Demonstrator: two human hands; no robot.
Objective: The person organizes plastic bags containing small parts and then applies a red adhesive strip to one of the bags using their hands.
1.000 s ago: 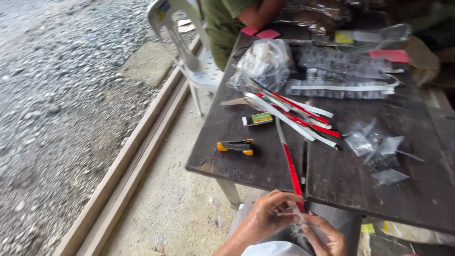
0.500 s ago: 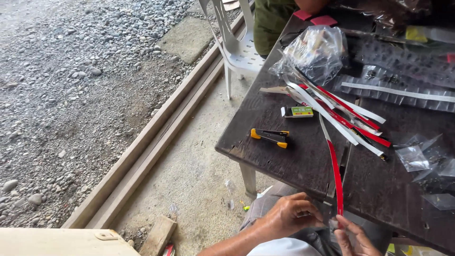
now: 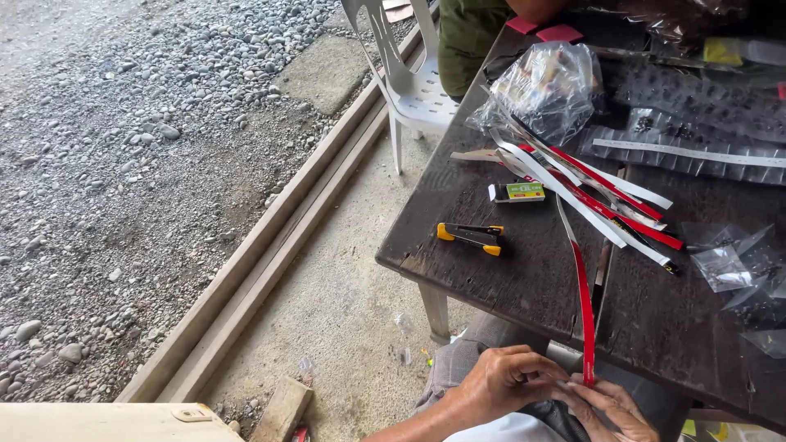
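My left hand (image 3: 508, 381) and my right hand (image 3: 612, 408) meet below the near edge of a dark wooden table (image 3: 524, 286), over my lap. A long red strip (image 3: 583, 295) hangs off that edge, and its lower end runs down between my fingertips. The left hand's fingers are curled and pinch at the strip's end. The right hand lies under it with its fingers touching; its grip is hidden. Farther up the table, more red and white strips (image 3: 606, 188) lie fanned out.
A yellow and black hand tool (image 3: 471, 236) and a small green and white box (image 3: 517, 192) lie near the table's left edge. Clear plastic bags (image 3: 548, 86) and small pouches (image 3: 729, 266) sit beyond. A white plastic chair (image 3: 409, 82), a person in green (image 3: 471, 33), wooden beams (image 3: 270, 245) and gravel are to the left.
The view has swung left and down, showing more gravel and floor. My hands stay together at the red strip's end, now lower right in the frame.
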